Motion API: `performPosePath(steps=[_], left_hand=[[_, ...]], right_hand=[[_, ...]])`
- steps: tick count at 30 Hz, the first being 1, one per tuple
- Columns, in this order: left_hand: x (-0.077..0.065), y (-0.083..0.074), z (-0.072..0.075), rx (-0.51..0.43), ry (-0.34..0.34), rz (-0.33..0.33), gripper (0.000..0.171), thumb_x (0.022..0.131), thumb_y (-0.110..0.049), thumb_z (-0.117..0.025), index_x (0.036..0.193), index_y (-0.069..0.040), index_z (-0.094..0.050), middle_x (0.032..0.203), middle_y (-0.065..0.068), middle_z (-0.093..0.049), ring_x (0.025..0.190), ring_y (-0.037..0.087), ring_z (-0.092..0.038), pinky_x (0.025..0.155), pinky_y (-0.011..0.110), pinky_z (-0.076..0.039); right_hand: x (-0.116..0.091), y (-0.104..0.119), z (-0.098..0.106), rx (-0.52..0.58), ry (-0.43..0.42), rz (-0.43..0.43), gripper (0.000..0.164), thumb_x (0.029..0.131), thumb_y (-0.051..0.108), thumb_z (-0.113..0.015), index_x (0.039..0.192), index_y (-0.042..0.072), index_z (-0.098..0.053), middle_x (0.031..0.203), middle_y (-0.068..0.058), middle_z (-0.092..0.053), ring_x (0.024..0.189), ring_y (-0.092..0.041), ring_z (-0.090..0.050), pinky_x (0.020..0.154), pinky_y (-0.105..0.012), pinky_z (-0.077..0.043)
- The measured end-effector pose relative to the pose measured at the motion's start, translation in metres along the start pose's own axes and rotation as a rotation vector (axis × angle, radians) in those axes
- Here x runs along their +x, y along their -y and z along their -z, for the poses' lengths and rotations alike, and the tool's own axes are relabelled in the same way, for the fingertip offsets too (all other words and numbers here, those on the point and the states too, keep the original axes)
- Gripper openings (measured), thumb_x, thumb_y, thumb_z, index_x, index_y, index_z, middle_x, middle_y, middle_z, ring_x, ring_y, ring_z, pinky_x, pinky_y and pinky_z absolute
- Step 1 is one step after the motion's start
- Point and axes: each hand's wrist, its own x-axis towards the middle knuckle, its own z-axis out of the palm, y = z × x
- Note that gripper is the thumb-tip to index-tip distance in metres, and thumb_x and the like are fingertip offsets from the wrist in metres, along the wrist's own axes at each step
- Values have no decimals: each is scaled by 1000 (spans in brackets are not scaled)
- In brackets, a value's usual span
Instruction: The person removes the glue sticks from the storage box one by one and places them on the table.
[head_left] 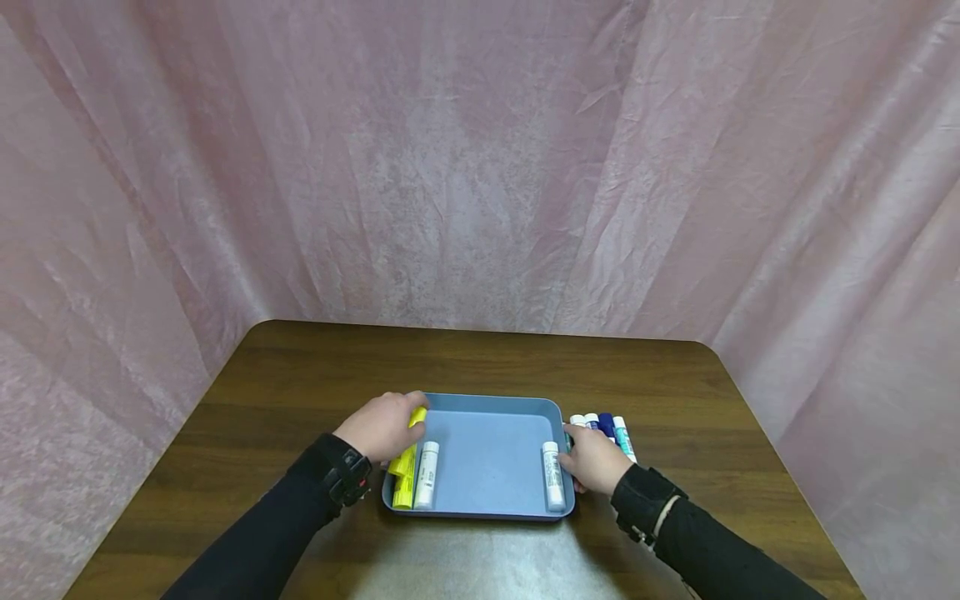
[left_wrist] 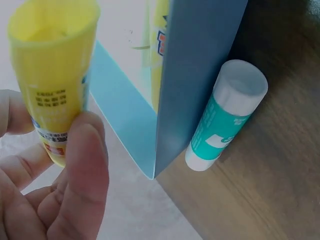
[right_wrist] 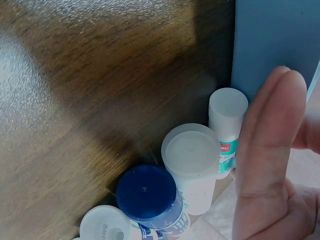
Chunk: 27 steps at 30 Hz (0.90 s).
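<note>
Holding an upper stick (left_wrist: 52,95) in the left grip (head_left: 380,427); having near it, in a tray (head_left: 487,454), a lower stick (head_left: 403,492), just right an inner stick (head_left: 427,475), outside the wall an outer stick (left_wrist: 220,127). Having an end stick (head_left: 553,479) in the tray just left of the right grip (head_left: 595,461), a stick row (head_left: 606,425) on the desk (head_left: 315,367) just behind.

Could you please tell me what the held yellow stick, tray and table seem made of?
Held yellow stick: likely smooth plastic, its end looking translucent. Tray: probably matte plastic, evenly coloured with rounded corners. Table: wood or laminate, slightly glossy, showing grain and glare.
</note>
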Motion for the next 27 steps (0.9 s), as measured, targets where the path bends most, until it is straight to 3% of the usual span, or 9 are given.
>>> performPosePath(steps=[8, 27], left_hand=[[1, -2, 6, 38, -37, -16, 40, 97, -26, -62, 136, -17, -60, 106, 8, -66, 74, 17, -57, 58, 28, -48], [3, 2, 16, 26, -54, -6, 43, 96, -25, -63, 137, -14, -59, 106, 7, -65, 78, 18, -57, 60, 30, -46]], right_hand=[[-1, 2, 1, -1, 3, -7, 58, 96, 9, -64, 148, -8, -45, 52, -1, -58, 44, -14, -58, 46, -27, -43], [-1, 1, 1, 5, 0, 0, 57, 96, 9, -64, 147, -8, -46, 52, -1, -58, 44, -14, -58, 46, -27, -43]])
